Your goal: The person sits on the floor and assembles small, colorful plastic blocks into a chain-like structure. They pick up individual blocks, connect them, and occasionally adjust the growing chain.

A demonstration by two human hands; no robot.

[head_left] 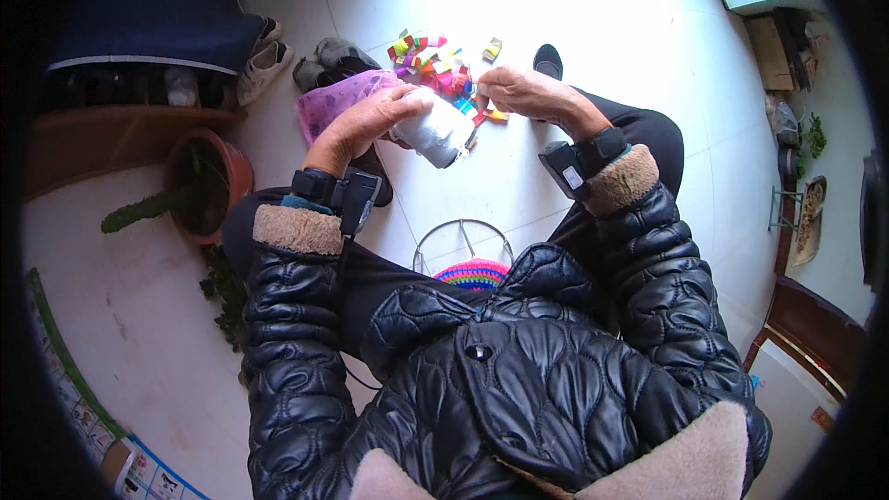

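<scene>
Your jacket (537, 389) was black, its cuffs (296, 229) tan. The item (433, 128) you held was white, the bag (335, 104) pink with darker marks, the scraps (452, 83) multicoloured.

Both arms (296, 333) reach forward; the left hand (366, 120) grips, the right hand (530, 94) (fingers (493, 81) curled) points inward.

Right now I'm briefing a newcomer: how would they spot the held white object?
On the pale tiled floor, find the heap of colourful scraps. Nearer the wearer, the left hand holds the white object. Its whiteness sets it apart from the scraps and pink bag.
</scene>
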